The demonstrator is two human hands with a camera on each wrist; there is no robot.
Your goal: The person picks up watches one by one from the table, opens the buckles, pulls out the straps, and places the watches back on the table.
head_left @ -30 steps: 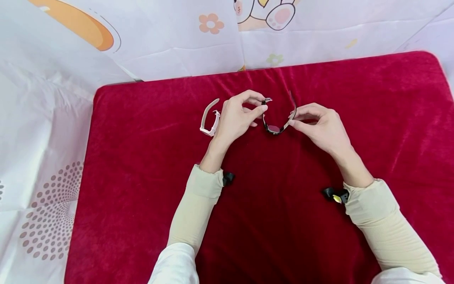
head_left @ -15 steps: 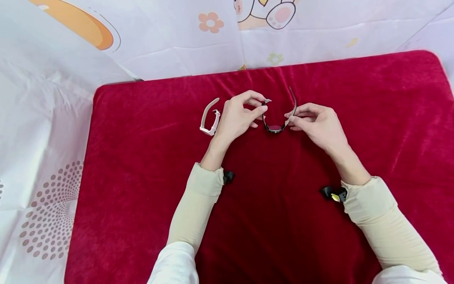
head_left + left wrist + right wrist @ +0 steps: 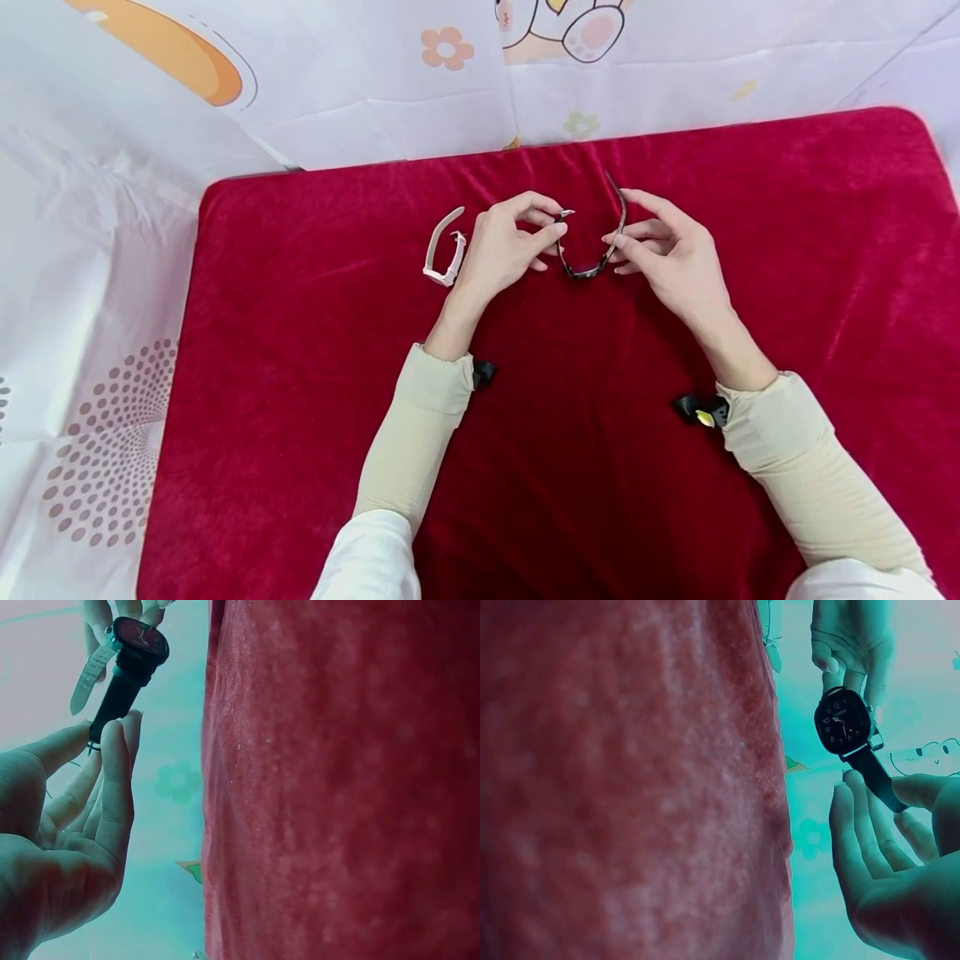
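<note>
Both hands hold a black wristwatch [image 3: 583,270] just above the red cloth [image 3: 315,350]. My left hand [image 3: 557,225] pinches the buckle end of one strap between thumb and forefinger. Against the other strap, which stands up and away from me, my right hand [image 3: 618,237] holds thumb and fingers, the forefinger stretched along it. The left wrist view shows the watch case [image 3: 141,637] with my left hand [image 3: 105,739] on the dark strap. The right wrist view shows the dial [image 3: 842,724], with the strap running into my right hand [image 3: 889,799].
A pale pink watch [image 3: 444,248] lies on the cloth just left of my left hand. The red cloth covers a padded surface, with a white printed sheet [image 3: 90,250] around it on the left and at the back.
My right hand has shifted up and back along its strap and its fingers have straightened, so the strap tip stands higher. The left hand and the pink watch have stayed put.
</note>
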